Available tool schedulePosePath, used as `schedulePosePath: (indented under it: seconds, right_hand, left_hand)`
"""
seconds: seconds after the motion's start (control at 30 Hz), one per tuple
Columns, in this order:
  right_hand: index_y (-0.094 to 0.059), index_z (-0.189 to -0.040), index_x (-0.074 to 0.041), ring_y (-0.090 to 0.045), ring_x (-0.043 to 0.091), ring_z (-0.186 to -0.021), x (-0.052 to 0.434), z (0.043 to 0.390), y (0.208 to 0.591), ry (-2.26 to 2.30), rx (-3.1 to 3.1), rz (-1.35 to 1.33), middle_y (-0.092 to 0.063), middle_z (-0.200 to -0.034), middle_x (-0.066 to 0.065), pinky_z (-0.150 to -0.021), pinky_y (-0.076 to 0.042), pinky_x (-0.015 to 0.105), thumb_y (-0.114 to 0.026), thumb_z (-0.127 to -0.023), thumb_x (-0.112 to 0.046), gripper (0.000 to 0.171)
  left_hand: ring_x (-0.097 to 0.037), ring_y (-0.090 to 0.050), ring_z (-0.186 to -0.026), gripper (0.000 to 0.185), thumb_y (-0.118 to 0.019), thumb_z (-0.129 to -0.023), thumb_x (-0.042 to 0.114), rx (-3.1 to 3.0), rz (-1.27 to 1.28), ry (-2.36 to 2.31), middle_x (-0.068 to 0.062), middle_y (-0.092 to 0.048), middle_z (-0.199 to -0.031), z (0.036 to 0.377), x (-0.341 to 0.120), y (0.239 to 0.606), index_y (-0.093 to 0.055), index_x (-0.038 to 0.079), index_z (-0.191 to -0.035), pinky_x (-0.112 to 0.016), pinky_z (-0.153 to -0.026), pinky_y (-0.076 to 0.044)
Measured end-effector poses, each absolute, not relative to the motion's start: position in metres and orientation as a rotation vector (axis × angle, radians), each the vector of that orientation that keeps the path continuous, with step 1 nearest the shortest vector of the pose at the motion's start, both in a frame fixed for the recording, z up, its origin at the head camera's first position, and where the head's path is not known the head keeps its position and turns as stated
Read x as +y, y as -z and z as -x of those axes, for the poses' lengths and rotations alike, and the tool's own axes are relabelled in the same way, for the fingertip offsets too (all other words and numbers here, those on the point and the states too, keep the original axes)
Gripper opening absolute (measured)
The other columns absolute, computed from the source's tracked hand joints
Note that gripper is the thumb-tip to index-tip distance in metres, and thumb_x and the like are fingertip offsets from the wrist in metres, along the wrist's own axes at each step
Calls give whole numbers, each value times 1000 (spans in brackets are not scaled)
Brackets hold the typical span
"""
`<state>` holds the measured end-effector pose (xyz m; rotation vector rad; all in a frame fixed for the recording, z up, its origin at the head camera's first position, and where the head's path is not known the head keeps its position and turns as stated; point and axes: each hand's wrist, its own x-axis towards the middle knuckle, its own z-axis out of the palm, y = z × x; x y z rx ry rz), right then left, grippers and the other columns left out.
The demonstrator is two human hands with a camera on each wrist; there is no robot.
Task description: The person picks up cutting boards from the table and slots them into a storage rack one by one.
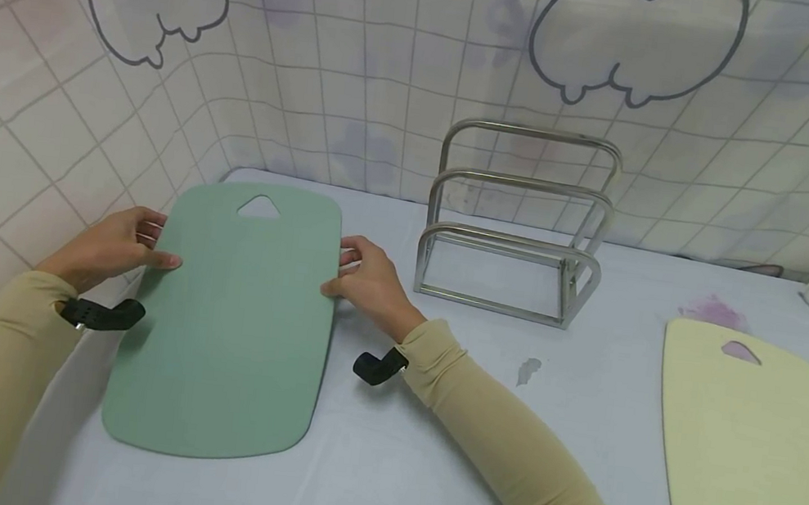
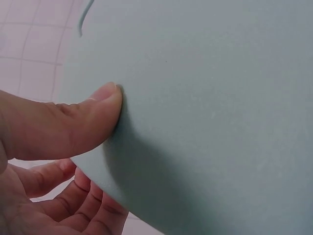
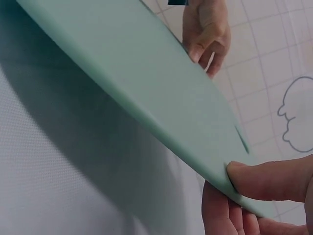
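Note:
A green cutting board with a handle hole near its far end is held between both hands at the left of the table. My left hand grips its left edge, thumb on the upper face and fingers beneath, as the left wrist view shows with the thumb. On the opposite edge my right hand pinches the board the same way. In the right wrist view the board is tilted, its edge raised off the table with a shadow below.
A metal rack with several upright loops stands at the back centre. At the right lies a yellow cutting board. Grid-patterned cloth hangs behind and at the left of the white table.

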<state>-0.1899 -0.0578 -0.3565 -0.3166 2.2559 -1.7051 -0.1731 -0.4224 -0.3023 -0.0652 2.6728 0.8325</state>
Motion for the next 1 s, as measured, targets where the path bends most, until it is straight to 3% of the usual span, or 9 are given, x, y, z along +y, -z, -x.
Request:
schedulePosePath:
  seconds: [0.3,1.0]
  right_hand:
    - [-51,-149,-13,-68,19,-103,-59,188,352,1688,2281,327,-63,-124,7,-79,-51,27,-80,-82,-5,73]
    - [-51,-151,-12,-67,21,-106,-58,190,344,1715,2303,339,-62,-123,8,-79,-58,26,-80,-80,0,77]
  left_hand:
    - [-59,-27,-144,95,-70,-99,24,2675,77,-846,-44,-22,-156,170,-421,298,-7,-17,-157,-74,-115,-30]
    - [-57,-29,-143,94,-71,-98,26,2722,93,-862,-42,-25,-155,168,-417,291,-11,-14,-158,-74,-114,-32]
